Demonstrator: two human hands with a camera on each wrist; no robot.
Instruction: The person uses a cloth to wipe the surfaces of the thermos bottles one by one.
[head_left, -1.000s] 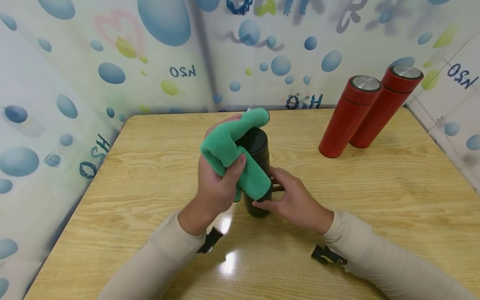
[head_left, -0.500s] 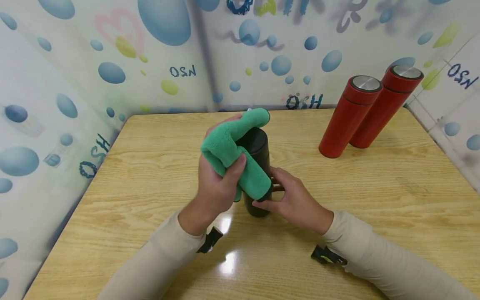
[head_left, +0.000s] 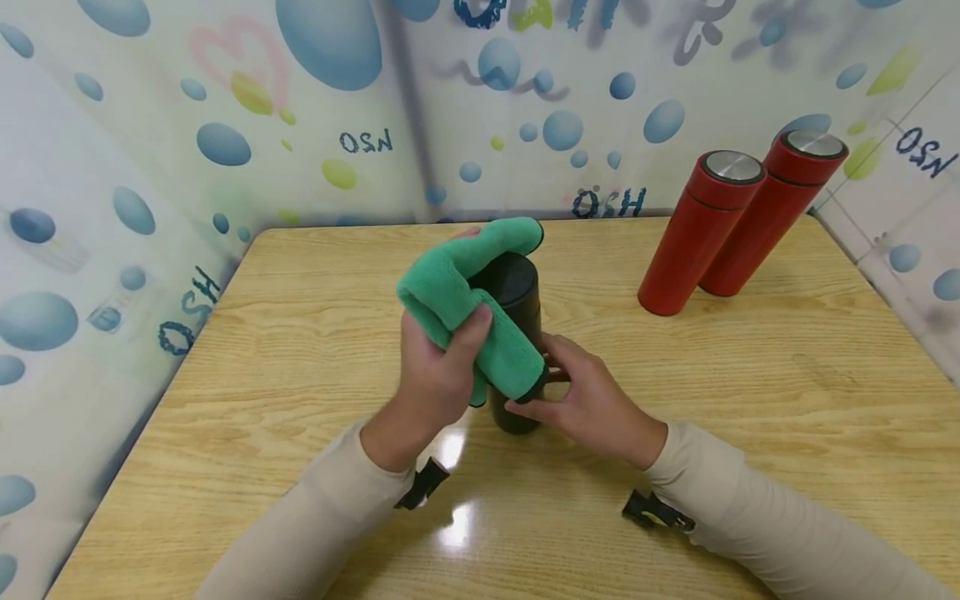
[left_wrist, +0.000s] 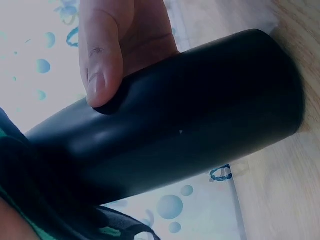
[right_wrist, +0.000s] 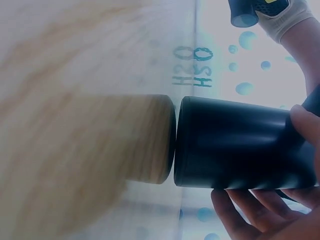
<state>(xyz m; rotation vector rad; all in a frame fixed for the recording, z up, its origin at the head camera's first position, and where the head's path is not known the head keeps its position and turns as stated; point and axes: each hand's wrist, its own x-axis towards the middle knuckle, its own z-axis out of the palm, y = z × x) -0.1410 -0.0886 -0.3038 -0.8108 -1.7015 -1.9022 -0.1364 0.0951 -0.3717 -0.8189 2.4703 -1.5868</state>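
Note:
A black cylindrical bottle (head_left: 517, 312) with a flat dark top stands nearly upright in front of me, its base right at the tabletop in the right wrist view. My left hand (head_left: 435, 375) grips a folded green cloth (head_left: 442, 287), thumb on top, and holds it against the bottle's upper left side. The cloth has a dark underside and hides part of the bottle. My right hand (head_left: 596, 408) holds the bottle's lower part from the right, thumb in front and fingers behind. In the left wrist view, the right thumb (left_wrist: 105, 75) lies against the black wall.
Two red bottles (head_left: 693, 242) with silver-topped lids stand at the back right of the wooden table (head_left: 300, 333). A patterned curtain (head_left: 510, 108) rises behind the table's back edge. Each wrist carries a small black camera (head_left: 423, 483).
My left hand and the cloth have shifted slightly to the right, and the bottle's top has moved a little the same way. The right hand keeps its place.

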